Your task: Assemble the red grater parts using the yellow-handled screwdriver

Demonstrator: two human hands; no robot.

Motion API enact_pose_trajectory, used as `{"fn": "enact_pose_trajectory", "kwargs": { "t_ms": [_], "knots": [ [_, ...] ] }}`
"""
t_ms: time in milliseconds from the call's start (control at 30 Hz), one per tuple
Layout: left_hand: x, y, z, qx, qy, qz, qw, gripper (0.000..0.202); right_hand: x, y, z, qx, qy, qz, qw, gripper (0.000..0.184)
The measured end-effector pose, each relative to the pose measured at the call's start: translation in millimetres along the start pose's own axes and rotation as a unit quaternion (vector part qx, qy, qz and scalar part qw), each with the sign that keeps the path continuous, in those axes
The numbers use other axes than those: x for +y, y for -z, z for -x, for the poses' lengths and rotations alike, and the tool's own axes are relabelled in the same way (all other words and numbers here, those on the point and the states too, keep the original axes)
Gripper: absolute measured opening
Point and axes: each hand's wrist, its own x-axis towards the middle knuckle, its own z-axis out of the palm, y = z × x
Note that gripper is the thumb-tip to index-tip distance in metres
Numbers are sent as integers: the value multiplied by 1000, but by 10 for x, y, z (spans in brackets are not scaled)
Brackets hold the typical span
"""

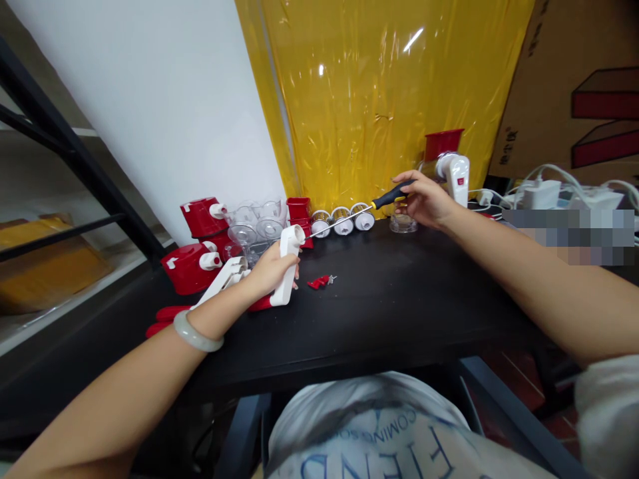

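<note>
My left hand [269,269] is closed round a white plastic body part [288,263] that stands on end on the black table [399,299]. My right hand [424,198] grips the black and yellow handle of a screwdriver [369,207]. Its metal shaft runs left, and the tip reaches the open top end of the white part. A small red piece with a screw [320,281] lies on the table just right of my left hand.
Red and white housings [197,263], clear plastic cups [257,223] and drum inserts [342,221] line the back of the table. An assembled white and red unit [452,169] stands behind my right hand. Chargers and cables [544,193] lie at the far right.
</note>
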Motion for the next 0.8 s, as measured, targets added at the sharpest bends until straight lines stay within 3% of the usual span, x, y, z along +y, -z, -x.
{"fn": "enact_pose_trajectory", "kwargs": {
  "t_ms": [267,467,633,800],
  "knots": [
    [23,-15,12,0,3,6,1000,30,91,36,-109,42,26,123,991,38],
    [27,-12,17,-7,0,0,1000,27,15,-14,-24,25,17,55,998,25],
    [29,-14,18,-2,2,-2,1000,28,17,-2,-33,16,24,77,997,36],
    [25,-9,19,2,3,2,1000,29,111,85,-117,46,50,194,979,57]
  ]
}}
